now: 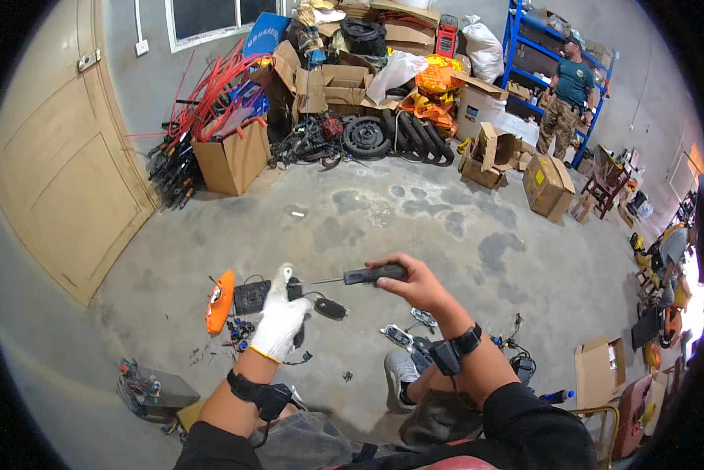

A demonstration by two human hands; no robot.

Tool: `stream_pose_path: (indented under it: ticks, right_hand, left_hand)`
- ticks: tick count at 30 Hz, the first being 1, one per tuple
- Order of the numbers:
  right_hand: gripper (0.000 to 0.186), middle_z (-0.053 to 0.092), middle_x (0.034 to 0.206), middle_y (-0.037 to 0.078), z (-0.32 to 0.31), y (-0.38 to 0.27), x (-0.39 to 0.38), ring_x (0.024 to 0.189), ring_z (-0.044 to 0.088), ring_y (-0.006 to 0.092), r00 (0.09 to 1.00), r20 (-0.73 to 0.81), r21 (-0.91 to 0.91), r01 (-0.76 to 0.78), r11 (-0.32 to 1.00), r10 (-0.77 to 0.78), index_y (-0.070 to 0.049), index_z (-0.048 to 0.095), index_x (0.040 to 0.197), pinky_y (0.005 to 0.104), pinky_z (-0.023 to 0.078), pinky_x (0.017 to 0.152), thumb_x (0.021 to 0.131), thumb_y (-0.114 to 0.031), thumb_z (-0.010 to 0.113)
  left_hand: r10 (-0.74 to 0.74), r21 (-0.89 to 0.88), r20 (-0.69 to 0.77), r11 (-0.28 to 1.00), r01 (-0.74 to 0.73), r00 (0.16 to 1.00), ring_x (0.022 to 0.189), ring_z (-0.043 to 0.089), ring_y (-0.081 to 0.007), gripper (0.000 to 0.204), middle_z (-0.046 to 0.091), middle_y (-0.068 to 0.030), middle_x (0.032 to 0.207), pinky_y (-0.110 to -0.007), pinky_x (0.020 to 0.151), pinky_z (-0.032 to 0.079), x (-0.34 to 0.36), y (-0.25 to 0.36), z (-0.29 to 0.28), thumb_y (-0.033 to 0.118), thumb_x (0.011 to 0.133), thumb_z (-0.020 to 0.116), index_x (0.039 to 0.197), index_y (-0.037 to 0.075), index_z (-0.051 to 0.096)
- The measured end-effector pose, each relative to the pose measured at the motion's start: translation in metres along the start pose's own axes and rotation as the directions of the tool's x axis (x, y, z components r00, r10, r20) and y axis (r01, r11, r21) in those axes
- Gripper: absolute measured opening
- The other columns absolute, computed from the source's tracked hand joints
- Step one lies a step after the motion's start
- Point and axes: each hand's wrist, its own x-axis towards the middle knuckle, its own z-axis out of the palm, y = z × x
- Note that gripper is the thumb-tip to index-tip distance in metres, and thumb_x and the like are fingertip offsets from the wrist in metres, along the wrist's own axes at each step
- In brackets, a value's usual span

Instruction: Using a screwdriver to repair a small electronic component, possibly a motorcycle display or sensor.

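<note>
My right hand (407, 278), bare, is closed round the black handle of a screwdriver (363, 275), its thin shaft pointing left to my gloved left hand (281, 313). That hand's fingers are curled round a small part at the tip, too small to make out, above dark pieces it partly hides. Beside them on the floor are an orange housing (219, 301), a black square unit (250, 298), a black oval piece (331, 309) and small wired connectors (240, 333). Grey-and-black parts (399, 337) lie below my right hand, near my shoe (401, 377).
A door (70, 196) is at left, a grey metal box (156, 392) lower left. Cardboard boxes (230, 160), tyres (365, 138) and red cables line the back wall. A person (567, 102) stands by blue shelving (524, 74). An open carton (595, 376) and more clutter are at right.
</note>
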Motion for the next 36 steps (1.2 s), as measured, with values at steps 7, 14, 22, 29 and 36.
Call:
stream_pose_path:
  ticks: [7, 14, 22, 29, 36]
  right_hand:
    - [0.033, 0.068, 0.116, 0.012, 0.015, -0.006, 0.004, 0.060, 0.060, 0.0092, 0.980, 0.050, 0.004, -0.195, 0.981, 0.194, 0.001, 0.060, 0.122, 0.0259, 0.053, 0.051, 0.092, -0.011, 0.069]
    - [0.036, 0.070, 0.076, 0.006, 0.013, -0.011, 0.008, 0.046, 0.049, 0.0090, 0.960, -0.077, -0.175, -0.279, 0.944, 0.269, -0.001, 0.066, 0.109, 0.0265, 0.041, 0.043, 0.094, -0.033, 0.065]
    - [0.044, 0.066, 0.114, 0.016, 0.026, 0.001, -0.001, 0.089, 0.065, 0.0165, 0.984, -0.084, 0.096, -0.151, 0.984, 0.159, 0.003, 0.049, 0.127, 0.0293, 0.055, 0.065, 0.099, -0.030, 0.057]
    - [0.045, 0.057, 0.133, 0.012, 0.014, 0.012, -0.012, 0.124, 0.055, 0.0204, 0.994, 0.027, 0.056, 0.104, 0.993, -0.105, 0.001, 0.049, 0.130, 0.0351, 0.050, 0.100, 0.090, -0.004, 0.068]
    - [0.036, 0.067, 0.118, 0.010, 0.010, -0.006, -0.020, 0.080, 0.066, 0.0125, 0.994, 0.039, 0.178, -0.107, 0.978, 0.102, -0.003, 0.059, 0.121, 0.0275, 0.056, 0.063, 0.088, -0.008, 0.072]
  left_hand:
    - [0.037, 0.055, -0.123, 0.998, -0.030, 0.992, 0.077, 0.057, -0.0157, 0.079, 0.056, -0.0063, 0.098, -0.029, 0.065, 0.052, -0.003, 0.004, -0.011, -0.005, 0.072, 0.057, 0.147, 0.005, 0.037]
    - [-0.066, 0.192, -0.097, 0.978, 0.084, 0.993, 0.079, 0.057, -0.0155, 0.077, 0.057, -0.0062, 0.099, -0.028, 0.069, 0.051, -0.011, -0.006, -0.008, -0.005, 0.072, 0.058, 0.146, 0.005, 0.038]
    - [0.161, 0.141, -0.133, 0.980, -0.142, 0.978, 0.079, 0.057, -0.0143, 0.074, 0.059, -0.0057, 0.101, -0.028, 0.068, 0.051, 0.009, -0.007, -0.012, -0.006, 0.074, 0.055, 0.146, 0.003, 0.038]
    - [0.148, 0.093, -0.105, 0.986, -0.138, 0.983, 0.076, 0.060, -0.0175, 0.078, 0.060, -0.0087, 0.107, -0.030, 0.064, 0.054, 0.012, 0.005, -0.004, -0.007, 0.073, 0.059, 0.147, 0.005, 0.038]
    - [0.017, 0.048, -0.047, 0.999, -0.015, 0.999, 0.082, 0.061, -0.0182, 0.078, 0.060, -0.0096, 0.111, -0.030, 0.069, 0.055, -0.004, 0.012, -0.001, -0.004, 0.072, 0.062, 0.146, 0.004, 0.039]
